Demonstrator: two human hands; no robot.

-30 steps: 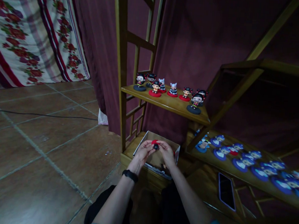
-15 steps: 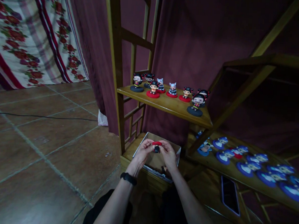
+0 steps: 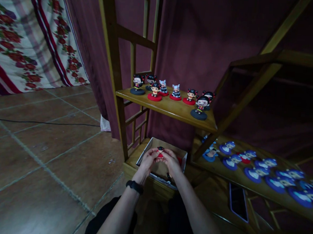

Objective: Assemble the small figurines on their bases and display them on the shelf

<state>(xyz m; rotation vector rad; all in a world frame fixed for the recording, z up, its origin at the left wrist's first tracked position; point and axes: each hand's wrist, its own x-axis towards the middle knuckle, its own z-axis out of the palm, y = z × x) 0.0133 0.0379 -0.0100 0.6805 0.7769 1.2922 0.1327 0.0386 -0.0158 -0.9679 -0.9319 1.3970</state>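
A small black-haired figurine with red on it is pinched between my two hands, upright above an open cardboard box. My left hand grips it from the left, fingers closed around its base. From the other side my right hand holds it with thumb and fingers. Inside the box, partly covered by my right hand, lies another dark figurine. Something red also shows at the box's right side.
A wooden shelf above the box bears several figurines on red and dark round bases. On the lower right shelf stand several blue-based figurines. A phone lies below them. The wooden upright rises left of the box.
The figurine in my hands has turned from head-down, red base up, to upright with its head on top. Both hands still hold it. The view has shifted slightly.
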